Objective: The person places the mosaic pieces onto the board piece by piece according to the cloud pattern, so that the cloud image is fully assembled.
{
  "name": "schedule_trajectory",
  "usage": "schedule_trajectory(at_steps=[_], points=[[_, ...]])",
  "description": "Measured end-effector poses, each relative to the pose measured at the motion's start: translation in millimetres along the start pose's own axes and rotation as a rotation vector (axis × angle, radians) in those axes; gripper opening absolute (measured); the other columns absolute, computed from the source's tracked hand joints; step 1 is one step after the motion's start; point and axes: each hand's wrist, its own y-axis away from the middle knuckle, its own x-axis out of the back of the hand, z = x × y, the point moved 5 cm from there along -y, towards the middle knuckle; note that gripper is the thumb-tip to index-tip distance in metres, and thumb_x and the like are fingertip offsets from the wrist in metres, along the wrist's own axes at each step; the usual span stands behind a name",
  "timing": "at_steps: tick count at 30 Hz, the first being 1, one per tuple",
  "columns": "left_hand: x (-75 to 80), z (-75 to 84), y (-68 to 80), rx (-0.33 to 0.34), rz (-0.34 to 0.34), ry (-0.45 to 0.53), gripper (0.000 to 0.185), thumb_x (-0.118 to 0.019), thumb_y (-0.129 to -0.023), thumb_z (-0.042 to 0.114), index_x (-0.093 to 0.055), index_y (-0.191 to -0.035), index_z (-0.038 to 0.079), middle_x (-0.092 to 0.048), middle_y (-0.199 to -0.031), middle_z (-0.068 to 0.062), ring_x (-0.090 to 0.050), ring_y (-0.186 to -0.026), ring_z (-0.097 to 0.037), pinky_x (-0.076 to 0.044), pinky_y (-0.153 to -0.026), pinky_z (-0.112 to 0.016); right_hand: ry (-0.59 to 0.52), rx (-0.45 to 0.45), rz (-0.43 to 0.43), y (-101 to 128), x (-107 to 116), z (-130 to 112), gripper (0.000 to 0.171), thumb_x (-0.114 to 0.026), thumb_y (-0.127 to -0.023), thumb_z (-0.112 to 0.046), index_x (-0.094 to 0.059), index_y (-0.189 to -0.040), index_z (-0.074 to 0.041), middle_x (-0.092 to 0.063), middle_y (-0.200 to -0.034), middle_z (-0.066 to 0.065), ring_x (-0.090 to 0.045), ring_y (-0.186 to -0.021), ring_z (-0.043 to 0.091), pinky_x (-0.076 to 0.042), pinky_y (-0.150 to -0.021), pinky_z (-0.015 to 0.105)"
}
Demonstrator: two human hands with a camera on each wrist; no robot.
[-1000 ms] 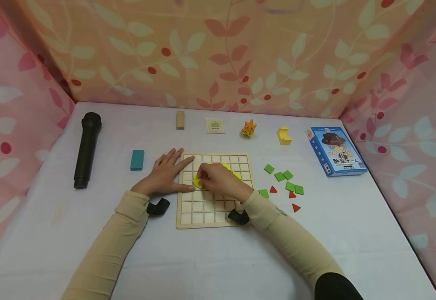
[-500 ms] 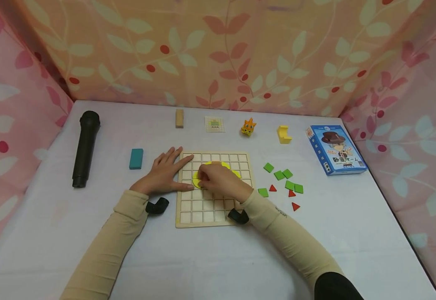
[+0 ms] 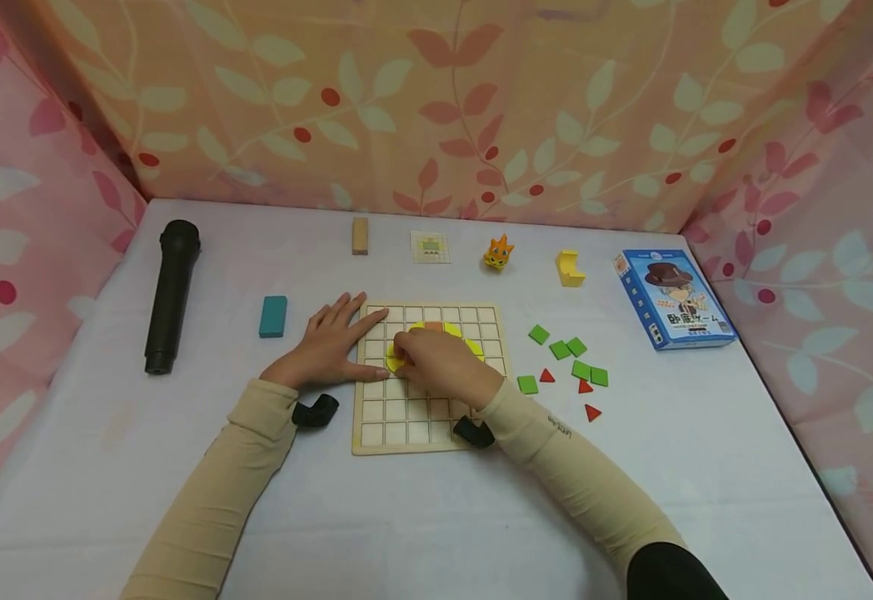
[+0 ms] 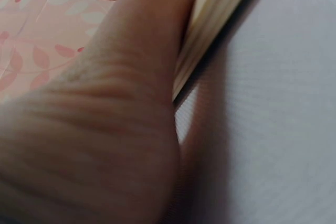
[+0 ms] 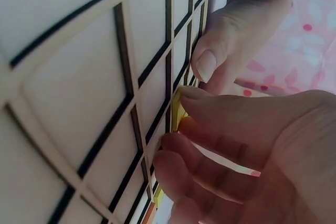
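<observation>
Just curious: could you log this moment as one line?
left hand: flat on wooden grid board | right hand: pinching yellow piece

place: tabletop recording booth | cues: leaf-print fabric walls [image 3: 436, 108], microphone [image 3: 170, 296]

Head view: the left hand [image 3: 329, 346] lies flat with straight fingers on the left edge of the wooden grid board [image 3: 431, 433], while the right hand [image 3: 436, 362] rests on the board's middle, its curled fingertips on a yellow piece [image 3: 393, 360] beside other yellow pieces [image 3: 474, 346] and an orange piece [image 3: 433, 327]. To the right of the board lie green squares [image 3: 576, 358] and red triangles [image 3: 585, 398] on the white table [image 3: 436, 517]. Farther off are a blue card box [image 3: 672, 298], a yellow block [image 3: 570, 269], an orange figurine [image 3: 498, 252], a small pattern card [image 3: 431, 247], a wooden block [image 3: 360, 236], a teal block [image 3: 273, 317] and a black microphone [image 3: 170, 293].
</observation>
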Motion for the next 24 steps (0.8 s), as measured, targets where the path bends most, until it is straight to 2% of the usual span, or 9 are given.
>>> schedule_trajectory(at_steps=[9,13,19,21,24], points=[[0.9,2.6,2.1,0.01,-0.014,0.019,0.097,-0.068,-0.076,0.064,-0.025,-0.153,0.024,-0.006,-0.16,-0.015,0.003,-0.147,-0.036,-0.001,-0.113,-0.059,-0.007,-0.038,0.016,4.0,-0.9,-0.6,0.021,-0.065,-0.091,-0.023,-0.063,-0.108,-0.011,-0.066,-0.097,-0.001,-0.057,-0.08,0.01,-0.05,-0.067,0.025],[-0.6,1.6,2.3,0.025,-0.019,0.01,0.097,-0.066,-0.076,0.066,-0.023,-0.153,0.026,-0.004,-0.161,-0.013,0.004,-0.148,-0.034,-0.001,-0.114,-0.058,-0.038,-0.081,0.05,11.2,9.0,9.9,0.025,-0.064,-0.092,-0.027,-0.062,-0.112,-0.011,-0.064,-0.094,-0.002,-0.058,-0.077,0.01,-0.049,-0.064,0.026],[-0.3,2.7,1.8,0.028,-0.024,0.012,0.099,-0.067,-0.076,0.066,-0.022,-0.154,0.025,-0.003,-0.161,-0.013,0.004,-0.147,-0.035,-0.001,-0.114,-0.058,-0.034,-0.209,0.132,34.9,43.1,56.4,0.028,-0.065,-0.092,-0.028,-0.062,-0.111,-0.008,-0.063,-0.089,0.002,-0.058,-0.073,0.015,-0.048,-0.061,0.029],[0.0,3.2,2.4,0.026,-0.021,0.018,0.099,-0.068,-0.076,0.065,-0.023,-0.154,0.024,-0.004,-0.161,-0.014,0.004,-0.147,-0.035,-0.001,-0.114,-0.058,-0.03,-0.263,0.129,43.5,50.2,77.1,0.03,-0.065,-0.092,-0.029,-0.062,-0.112,-0.006,-0.063,-0.089,0.004,-0.057,-0.072,0.017,-0.047,-0.06,0.03],[-0.4,2.7,2.0,0.025,-0.018,0.013,0.099,-0.068,-0.076,0.065,-0.023,-0.154,0.024,-0.004,-0.161,-0.014,0.004,-0.147,-0.035,-0.001,-0.114,-0.058,-0.011,-0.33,0.115,56.7,55.0,108.7,0.033,-0.065,-0.092,-0.029,-0.061,-0.114,-0.004,-0.063,-0.095,0.009,-0.059,-0.077,0.021,-0.049,-0.064,0.034]])
